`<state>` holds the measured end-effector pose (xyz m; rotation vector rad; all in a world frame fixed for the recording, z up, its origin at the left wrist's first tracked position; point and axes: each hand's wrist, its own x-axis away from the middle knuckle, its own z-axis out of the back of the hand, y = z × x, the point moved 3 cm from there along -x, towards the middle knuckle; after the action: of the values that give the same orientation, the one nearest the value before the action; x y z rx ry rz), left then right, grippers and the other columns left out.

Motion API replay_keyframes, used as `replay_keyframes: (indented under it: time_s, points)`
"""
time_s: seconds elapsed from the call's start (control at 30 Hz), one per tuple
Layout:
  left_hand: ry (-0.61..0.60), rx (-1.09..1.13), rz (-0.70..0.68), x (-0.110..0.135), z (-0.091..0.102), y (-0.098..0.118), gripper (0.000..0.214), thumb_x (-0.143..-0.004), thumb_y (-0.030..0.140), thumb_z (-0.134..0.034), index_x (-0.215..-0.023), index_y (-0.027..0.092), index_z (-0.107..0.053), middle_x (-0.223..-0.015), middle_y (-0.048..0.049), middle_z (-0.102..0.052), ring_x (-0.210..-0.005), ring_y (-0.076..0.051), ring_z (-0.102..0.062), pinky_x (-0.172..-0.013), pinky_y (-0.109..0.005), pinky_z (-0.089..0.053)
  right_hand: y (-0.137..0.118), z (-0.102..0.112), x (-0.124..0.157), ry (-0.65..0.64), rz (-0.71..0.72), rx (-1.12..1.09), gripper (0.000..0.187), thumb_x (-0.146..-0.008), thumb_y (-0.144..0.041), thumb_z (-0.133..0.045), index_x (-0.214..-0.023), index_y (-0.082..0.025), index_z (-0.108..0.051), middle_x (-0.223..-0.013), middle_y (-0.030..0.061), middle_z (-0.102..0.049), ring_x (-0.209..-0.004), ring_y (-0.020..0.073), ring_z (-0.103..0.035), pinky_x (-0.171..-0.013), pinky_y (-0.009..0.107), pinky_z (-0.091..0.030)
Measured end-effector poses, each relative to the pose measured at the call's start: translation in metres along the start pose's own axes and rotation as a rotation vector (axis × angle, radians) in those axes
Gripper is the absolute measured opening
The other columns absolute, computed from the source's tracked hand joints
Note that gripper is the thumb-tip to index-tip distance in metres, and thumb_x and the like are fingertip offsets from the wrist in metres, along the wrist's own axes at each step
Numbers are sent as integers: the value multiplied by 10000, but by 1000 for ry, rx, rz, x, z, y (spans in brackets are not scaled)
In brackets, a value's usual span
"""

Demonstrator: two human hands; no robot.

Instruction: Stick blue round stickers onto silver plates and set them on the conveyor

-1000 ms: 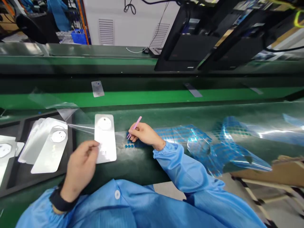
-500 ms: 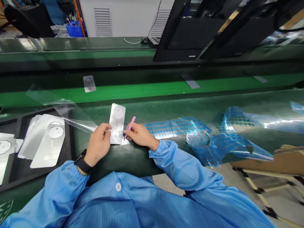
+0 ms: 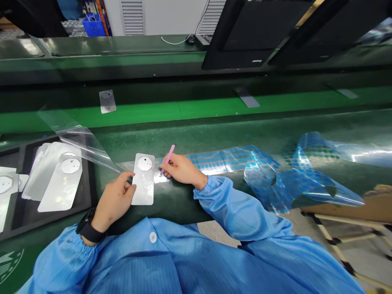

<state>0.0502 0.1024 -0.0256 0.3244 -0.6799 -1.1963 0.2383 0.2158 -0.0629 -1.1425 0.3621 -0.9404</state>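
Observation:
A silvery flat plate (image 3: 143, 179) with an octagonal mark near its top lies on the dark green bench. My left hand (image 3: 114, 200) pinches its left edge, fingers curled. My right hand (image 3: 180, 169) grips pink tweezers (image 3: 167, 159), whose tips point down at the bench just right of the plate. Under that hand starts a clear film sheet (image 3: 226, 159) covered with small blue round stickers. Both arms wear blue sleeves, and a black watch sits on my left wrist.
A black tray (image 3: 18, 179) at the left holds more silvery plates (image 3: 61, 181). Loose clear film (image 3: 76, 136) lies behind them. Crumpled blue-dotted film (image 3: 306, 179) spreads right. A green conveyor (image 3: 199, 108) carries a plate (image 3: 107, 101) and grey strips. Black monitors (image 3: 260, 32) stand behind.
The plate has come down from tilted in my left hand to flat on the bench, nearer me. My right hand with the tweezers has barely shifted.

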Motion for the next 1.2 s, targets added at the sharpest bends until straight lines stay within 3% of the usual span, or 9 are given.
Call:
replay_keyframes:
  time_s: [0.2,0.33,0.43,0.57,0.67,0.77,0.97,1.2]
  points:
    - [-134,-244,-19,6,-2,11,406,-833,339,-468,-1211,227,-562,-506,52,-597,-537,-198,-614,-616,-293,-429,-2,0,-2,-29,-62,-73,158,-854,-205,-599,-703,-161,-585,-585,2,-662,-525,122,-645,-496,193,-491]
    - [-113,-471,-21,8,2,25,417,-859,379,-506,-1239,220,-570,-611,-15,-668,-686,-261,-678,-659,-321,-448,1,-1,-3,-96,-111,-242,140,-853,-178,-592,-717,-148,-586,-597,9,-668,-525,109,-636,-517,194,-512]
    - [-144,-546,-71,6,5,32,376,-837,408,-559,-1158,225,-631,-731,-59,-717,-776,-298,-694,-701,-349,-478,4,0,-4,-152,-99,-361,158,-824,-231,-647,-708,-139,-592,-611,20,-679,-530,107,-633,-542,206,-521]
    - [-113,-453,-180,-9,4,33,312,-829,398,-590,-1077,223,-666,-801,-57,-728,-800,-268,-688,-757,-359,-511,4,3,-3,-182,-93,-462,270,-745,-353,-739,-687,-134,-591,-599,25,-678,-517,106,-622,-535,213,-518]
    - [-2,-347,-363,-25,-2,29,363,-761,343,-700,-1097,212,-658,-1056,-83,-718,-1070,-278,-627,-954,-400,-479,-1,6,-3,-139,-95,-475,297,-758,-380,-727,-675,-134,-583,-569,23,-663,-501,106,-613,-511,208,-510]
    - [-23,-336,-433,-36,-12,20,460,-666,297,-797,-1103,227,-671,-1249,-86,-656,-1303,-321,-468,-1094,-483,-376,-12,9,-6,-57,-81,-429,232,-814,-320,-684,-707,-136,-591,-582,21,-664,-500,102,-611,-500,197,-507]
    - [-87,-348,-424,-31,-18,14,427,-700,300,-781,-1113,258,-682,-1321,-66,-612,-1370,-334,-384,-1098,-548,-338,-17,-4,-22,-32,-167,-272,203,-878,-151,-579,-676,-137,-575,-551,8,-636,-472,90,-596,-476,176,-505]
    - [-52,-353,-477,-31,-22,11,415,-711,323,-787,-1104,255,-675,-1333,-55,-604,-1359,-350,-374,-1066,-547,-324,-9,-7,-25,-39,-169,-247,193,-888,-172,-571,-699,-136,-582,-569,20,-649,-479,103,-607,-481,193,-518]
